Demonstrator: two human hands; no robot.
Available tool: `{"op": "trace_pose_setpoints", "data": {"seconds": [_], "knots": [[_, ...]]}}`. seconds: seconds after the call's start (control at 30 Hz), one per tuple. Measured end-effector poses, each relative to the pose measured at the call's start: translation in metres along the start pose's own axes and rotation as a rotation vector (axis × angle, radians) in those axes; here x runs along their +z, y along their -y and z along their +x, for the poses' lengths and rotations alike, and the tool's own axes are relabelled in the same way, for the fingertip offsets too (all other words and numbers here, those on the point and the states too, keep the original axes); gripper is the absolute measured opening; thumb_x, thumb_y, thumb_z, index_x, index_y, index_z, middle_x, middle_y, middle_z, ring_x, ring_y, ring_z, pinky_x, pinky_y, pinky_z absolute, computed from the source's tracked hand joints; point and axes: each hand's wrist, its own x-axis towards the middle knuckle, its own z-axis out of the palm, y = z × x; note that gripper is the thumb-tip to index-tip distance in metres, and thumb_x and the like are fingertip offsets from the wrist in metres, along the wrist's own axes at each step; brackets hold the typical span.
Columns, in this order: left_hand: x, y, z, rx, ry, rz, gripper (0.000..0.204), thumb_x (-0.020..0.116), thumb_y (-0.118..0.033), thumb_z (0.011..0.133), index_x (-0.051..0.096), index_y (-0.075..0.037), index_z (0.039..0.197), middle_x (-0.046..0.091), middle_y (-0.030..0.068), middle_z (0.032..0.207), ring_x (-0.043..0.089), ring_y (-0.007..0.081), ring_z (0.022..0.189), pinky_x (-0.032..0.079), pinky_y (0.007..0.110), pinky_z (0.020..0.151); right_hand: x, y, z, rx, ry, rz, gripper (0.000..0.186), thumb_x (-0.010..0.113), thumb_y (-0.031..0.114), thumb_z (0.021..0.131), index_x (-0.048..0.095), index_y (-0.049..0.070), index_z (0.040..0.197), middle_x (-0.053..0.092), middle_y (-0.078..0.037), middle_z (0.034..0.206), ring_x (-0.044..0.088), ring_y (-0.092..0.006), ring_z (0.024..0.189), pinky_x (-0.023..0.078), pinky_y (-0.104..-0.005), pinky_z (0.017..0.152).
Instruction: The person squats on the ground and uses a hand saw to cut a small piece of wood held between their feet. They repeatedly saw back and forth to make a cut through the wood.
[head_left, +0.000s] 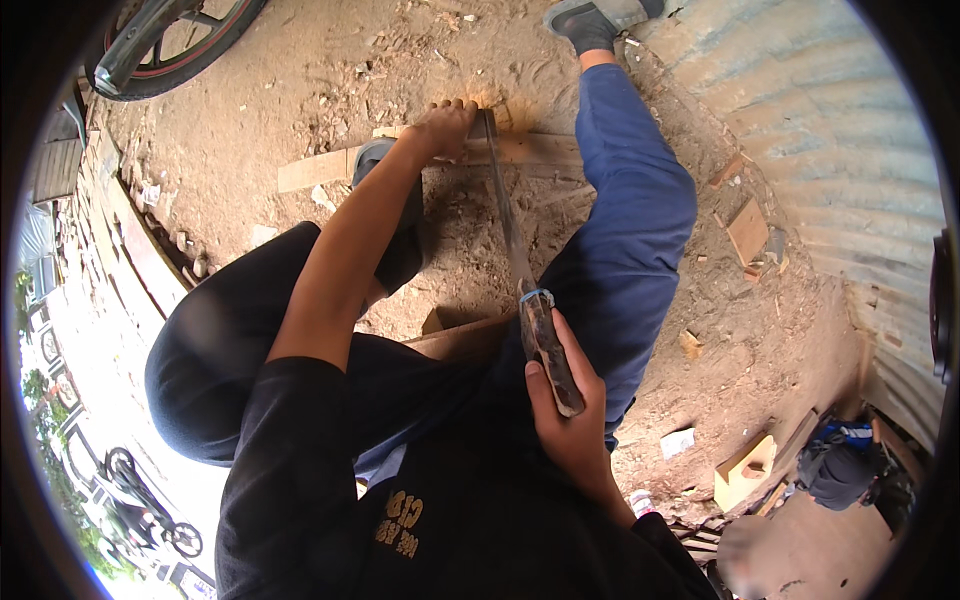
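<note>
My right hand [570, 410] is wrapped round the dark, worn handle of a long hand saw [505, 215], which has a blue band near the blade. The narrow blade runs forward to a pale wooden plank [535, 150] lying crosswise on the dirt. My left hand [447, 127] grips the plank just left of the blade, fingers curled over it. My left shoe [392, 215] is against the plank, partly hidden by my forearm. My right leg stretches forward past the plank's right part. A wooden piece [455, 340] shows below my legs.
A motorcycle wheel [175, 75] stands at top left, boards [125, 230] along the left. A corrugated metal sheet [820, 170] lines the right side. Wood offcuts [745, 230], a yellowish board [735, 480] and a dark bundle [838, 470] lie on the dirt at right.
</note>
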Motion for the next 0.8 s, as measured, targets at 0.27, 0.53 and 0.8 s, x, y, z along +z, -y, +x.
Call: {"op": "trace_pose_setpoints", "data": {"seconds": [0.27,0.53,0.8], "knots": [[0.008,0.0,-0.007,-0.059,-0.038,0.006,0.068,0.076,-0.034,0.077,0.04,0.004,0.121,0.054,0.0244,0.121,0.052,0.0395,0.118,0.044,0.048,0.098,-0.002,-0.004,0.003,-0.042,-0.006,-0.01,0.054,0.059,0.003,0.089,0.04,-0.007,0.139,0.066,-0.021,0.112,0.065,-0.0161,0.1,0.048,-0.0256,0.083],[0.01,-0.007,-0.012,-0.159,0.034,0.031,0.079,0.08,-0.029,0.07,0.037,0.001,0.129,0.053,0.0208,0.127,0.051,0.0354,0.122,0.043,0.047,0.1,-0.001,-0.002,-0.001,0.036,0.022,0.036,0.054,0.059,0.003,0.089,0.04,-0.007,0.139,0.067,-0.019,0.109,0.063,-0.0121,0.097,0.048,-0.025,0.082],[0.004,-0.011,-0.019,-0.183,0.014,-0.011,0.088,0.081,-0.048,0.069,0.038,0.002,0.126,0.054,0.0222,0.125,0.05,0.0382,0.122,0.041,0.049,0.102,-0.004,-0.007,0.003,-0.025,0.034,-0.028,0.055,0.059,0.003,0.089,0.039,-0.007,0.139,0.067,-0.019,0.105,0.064,-0.013,0.093,0.048,-0.0253,0.081]]}}
